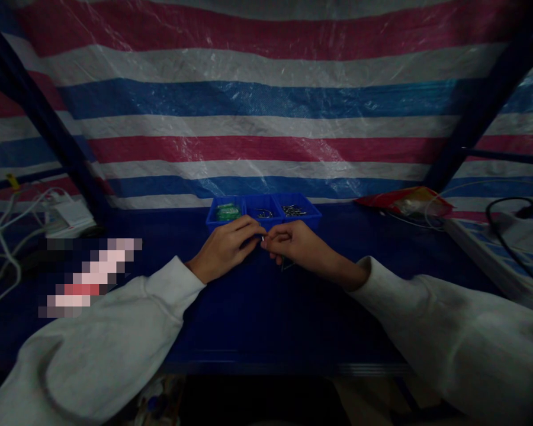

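Observation:
Just in front of three blue bins, my left hand (230,247) and my right hand (295,244) meet at the fingertips. A tiny pale piece shows between them, too small to name. The fingers of both hands are bent and pinched together. Below my right hand's curled fingers hangs a dark thin metal item (286,264), partly hidden. The left bin holds green packets (228,212), the middle one a few thin metal pieces (263,213), and the right one a pile of small metal parts (294,210).
The blue table (249,313) has a red bag (402,201) at the back right and a stack with a black cable (493,254) at the right. White cables and adapters (71,214) lie at the left. Blue posts and a striped sheet (266,100) stand behind.

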### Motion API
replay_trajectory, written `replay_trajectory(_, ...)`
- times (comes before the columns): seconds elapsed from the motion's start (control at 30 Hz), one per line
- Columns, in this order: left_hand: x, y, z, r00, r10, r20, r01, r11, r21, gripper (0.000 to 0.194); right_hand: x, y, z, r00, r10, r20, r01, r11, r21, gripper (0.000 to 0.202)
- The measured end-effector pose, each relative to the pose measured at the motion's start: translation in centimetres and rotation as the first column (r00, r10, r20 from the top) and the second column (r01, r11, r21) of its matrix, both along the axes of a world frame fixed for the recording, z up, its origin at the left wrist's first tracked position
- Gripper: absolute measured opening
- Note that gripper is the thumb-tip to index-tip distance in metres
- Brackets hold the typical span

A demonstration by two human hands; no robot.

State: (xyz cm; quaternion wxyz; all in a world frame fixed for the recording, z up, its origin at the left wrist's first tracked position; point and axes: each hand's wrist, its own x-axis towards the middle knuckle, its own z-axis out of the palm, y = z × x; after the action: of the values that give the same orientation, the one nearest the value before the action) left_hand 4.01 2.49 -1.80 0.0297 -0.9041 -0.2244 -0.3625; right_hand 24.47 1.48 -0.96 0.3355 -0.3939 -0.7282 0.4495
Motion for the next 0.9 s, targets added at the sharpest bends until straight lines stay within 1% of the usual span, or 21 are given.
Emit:
replay_trajectory(0.17,-0.11,-0.15,0.28,1.000,0.011,0.009,-0.011,1.000,-0.002,0.013,0.04,-0.12,0.11,0.999,0.036,-0.020,-0.036,0.999,-0.004,0.021)
replay_trajectory(0.23,-0.12,-0.08,0.25,0.999,0.030,0.027,-0.030,1.000,0.005,0.012,0.16,-0.07,0.21,0.999,0.024,-0.039,-0.024,1.000,0.018,0.022)
replay_trajectory(0.33,0.02,-0.01,0.26,0.996,0.060,0.073,-0.060,0.998,-0.005,0.012,0.41,0.16,0.28,0.996,-0.043,-0.082,0.053,0.992,0.112,0.018)
replay_trajectory(0.4,0.20,-0.08,0.37,0.993,0.053,0.105,-0.050,0.998,-0.031,0.010,0.56,0.35,0.21,0.993,-0.070,-0.100,0.087,0.981,0.174,0.012)
replay_trajectory(0.47,0.38,-0.21,0.53,0.990,0.030,0.134,-0.021,0.997,-0.070,0.009,0.65,0.50,0.05,0.996,-0.051,-0.074,0.066,0.975,0.212,0.012)
replay_trajectory(0.53,0.52,-0.33,0.66,0.987,0.017,0.161,0.001,0.994,-0.113,0.008,0.66,0.57,-0.16,1.000,-0.014,-0.015,0.017,0.971,0.238,0.014)
replay_trajectory(0.6,0.59,-0.38,0.71,0.982,0.024,0.189,0.003,0.990,-0.144,0.007,0.64,0.59,-0.33,0.999,0.017,0.032,-0.024,0.970,0.244,0.013)
replay_trajectory(0.67,0.62,-0.35,0.66,0.977,0.042,0.211,-0.005,0.985,-0.171,0.007,0.63,0.59,-0.41,0.999,0.028,0.043,-0.037,0.973,0.229,0.010)
replay_trajectory(0.83,0.70,-0.18,0.44,0.963,0.096,0.253,-0.036,0.972,-0.232,0.011,0.64,0.60,-0.28,0.998,-0.018,0.059,0.004,0.974,0.227,0.006)
replay_trajectory(0.9,0.67,-0.16,0.39,0.955,0.127,0.268,-0.068,0.973,-0.219,0.012,0.55,0.51,-0.25,0.998,-0.020,0.057,0.007,0.976,0.217,0.005)
